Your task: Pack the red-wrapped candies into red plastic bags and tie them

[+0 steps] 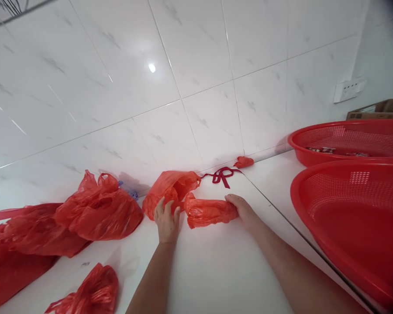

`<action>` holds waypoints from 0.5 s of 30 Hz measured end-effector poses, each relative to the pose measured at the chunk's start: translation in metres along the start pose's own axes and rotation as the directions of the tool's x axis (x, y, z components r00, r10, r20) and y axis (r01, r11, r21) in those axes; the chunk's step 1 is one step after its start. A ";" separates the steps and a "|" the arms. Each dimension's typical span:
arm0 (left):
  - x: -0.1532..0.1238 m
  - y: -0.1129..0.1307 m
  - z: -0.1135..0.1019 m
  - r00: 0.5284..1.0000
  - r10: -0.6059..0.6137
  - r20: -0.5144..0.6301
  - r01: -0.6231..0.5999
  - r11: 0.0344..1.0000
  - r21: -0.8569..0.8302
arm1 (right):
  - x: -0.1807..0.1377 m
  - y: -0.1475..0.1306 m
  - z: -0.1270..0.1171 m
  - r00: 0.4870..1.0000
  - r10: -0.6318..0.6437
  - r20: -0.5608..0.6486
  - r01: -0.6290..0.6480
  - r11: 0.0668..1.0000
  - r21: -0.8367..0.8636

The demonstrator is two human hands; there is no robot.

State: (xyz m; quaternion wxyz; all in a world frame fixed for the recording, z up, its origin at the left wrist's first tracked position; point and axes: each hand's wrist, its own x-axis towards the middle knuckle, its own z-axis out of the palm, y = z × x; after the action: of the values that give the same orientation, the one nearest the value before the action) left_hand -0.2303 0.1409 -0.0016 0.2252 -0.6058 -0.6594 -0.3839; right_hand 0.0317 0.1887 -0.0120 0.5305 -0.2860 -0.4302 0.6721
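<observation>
A crumpled red plastic bag (207, 211) lies stretched out on the white counter (222, 270) between both hands. My left hand (167, 220) grips its left end, fingers curled over the plastic, close to a second puffed red bag (170, 186) behind it. My right hand (242, 207) holds the right end, fingers closed on the plastic.
More red bags are heaped at the left (98, 209) and one lies near the front (91, 292). A dark red ribbon (222, 174) and a small red scrap (244, 162) lie by the tiled wall. Two red mesh baskets (353, 218) (350, 141) stand at the right.
</observation>
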 end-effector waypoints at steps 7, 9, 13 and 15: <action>-0.045 0.051 -0.032 0.913 -0.061 0.404 0.318 0.726 -0.610 | -0.029 -0.009 0.004 0.999 -0.032 -0.035 0.021 0.957 -0.288; -0.056 0.064 -0.042 0.862 -0.045 0.505 0.452 0.521 -0.724 | -0.034 -0.006 0.005 0.994 -0.099 -0.055 0.065 0.897 -0.438; -0.073 0.083 -0.057 0.833 0.009 0.554 0.537 0.229 -0.812 | -0.042 0.000 0.010 0.980 -0.197 -0.010 0.147 0.764 -0.629; -0.077 0.089 -0.059 0.798 0.027 0.602 0.584 0.208 -0.784 | -0.044 0.001 0.011 0.976 -0.215 -0.043 0.130 0.728 -0.673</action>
State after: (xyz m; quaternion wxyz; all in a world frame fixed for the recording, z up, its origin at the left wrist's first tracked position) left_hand -0.1414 0.0440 -0.0041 -0.4388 -0.5526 -0.4264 -0.5660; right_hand 0.0338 0.1429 -0.0108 0.4780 -0.4544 -0.6341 0.4036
